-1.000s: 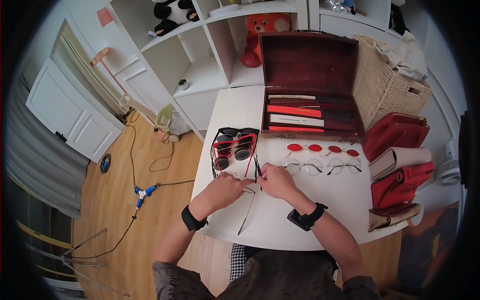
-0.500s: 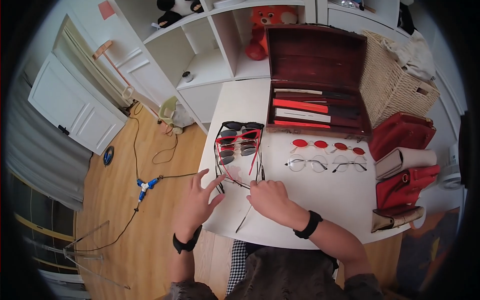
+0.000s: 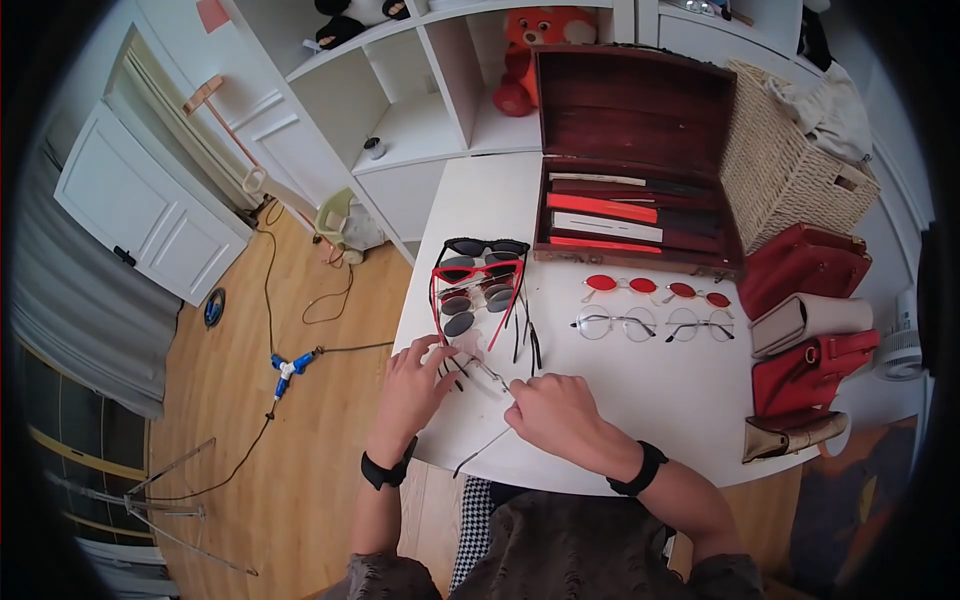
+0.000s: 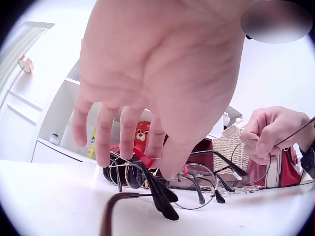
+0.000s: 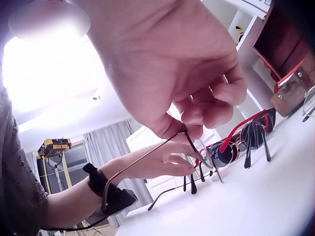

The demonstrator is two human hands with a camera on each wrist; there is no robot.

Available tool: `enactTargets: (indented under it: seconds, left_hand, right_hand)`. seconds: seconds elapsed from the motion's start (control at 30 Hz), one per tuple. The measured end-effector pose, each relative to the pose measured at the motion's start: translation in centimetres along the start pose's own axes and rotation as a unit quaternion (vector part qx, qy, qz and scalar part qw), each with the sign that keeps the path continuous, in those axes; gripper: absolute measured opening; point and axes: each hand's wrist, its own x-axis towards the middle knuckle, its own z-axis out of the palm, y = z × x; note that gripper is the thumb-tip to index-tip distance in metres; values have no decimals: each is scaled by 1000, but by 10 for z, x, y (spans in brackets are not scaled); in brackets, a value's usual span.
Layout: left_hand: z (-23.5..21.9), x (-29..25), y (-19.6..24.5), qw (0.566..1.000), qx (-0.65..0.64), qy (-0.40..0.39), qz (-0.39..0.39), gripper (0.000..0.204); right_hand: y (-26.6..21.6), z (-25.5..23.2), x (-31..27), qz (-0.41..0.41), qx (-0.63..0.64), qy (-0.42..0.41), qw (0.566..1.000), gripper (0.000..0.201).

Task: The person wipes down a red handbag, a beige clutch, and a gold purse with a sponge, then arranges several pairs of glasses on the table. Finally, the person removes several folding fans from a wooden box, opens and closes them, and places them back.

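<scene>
Pinching round, thin-framed glasses [image 3: 489, 376] above the table's near left part

From the head, the right hand [image 3: 558, 410] has its curled fingers and thumb on the right side of the glasses, the fingertips partly tucked from sight; one temple [image 3: 484, 451] trails toward the curved near edge of the table [image 3: 620, 430]. The left hand [image 3: 408, 388] is loosely spread at their left side — whether it touches them is hard to tell. Just beyond lie overlapping sunglasses [image 3: 497, 298]. White tabletop stretches right to the handbags [image 3: 800, 375] and far to the open suitcase [image 3: 632, 115].

From the left wrist, the left hand blocks the upper middle, its fingers hanging nearly straight and covering part of the sunglasses. A clear round lens [image 4: 197, 196] shows past the thumb.

From the right wrist, glare washes out the upper left and the suitcase is cut off at the right — the right hand's fingers hide exactly where they pinch the frame.
</scene>
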Motion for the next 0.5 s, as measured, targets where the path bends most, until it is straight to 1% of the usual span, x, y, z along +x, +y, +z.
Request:
enactTargets:
  seconds: [0.07,0.17,0.23,0.27,0.33,0.4,0.47,0.5]
  left_hand:
    - [1,-1,-3,1000,-6,22,-4,34]
    - [-3,-2,-1,999,-32,22,1,32]
    - [-1,-3,-2,999,-34,26,4,31]
    - [0,-3,-3,999,-35,31,6,29]
    - [-3,-3,0,998,-55,27,3,29]
    - [-3,-3,1,997,-75,24,0,28]
    - [-2,-3,1,997,-74,0,10,26]
    - [-2,-2,2,997,-76,-1,13,26]
  right_hand:
    - [-1,-5,-7,7,5,6,1000,15]
    - [-2,-13,-13,16,-1,9,1000,16]
    - [-4,-18,-18,19,2,34,999,17]
    - [-4,-20,-22,19,2,34,999,17]
    - [-3,-23,-31,4,3,79,997,15]
    - [-4,-30,-38,5,1,86,996,15]
    - [-2,-32,-42,10,-2,92,996,15]
    - [-1,-32,-42,12,-25,104,994,14]
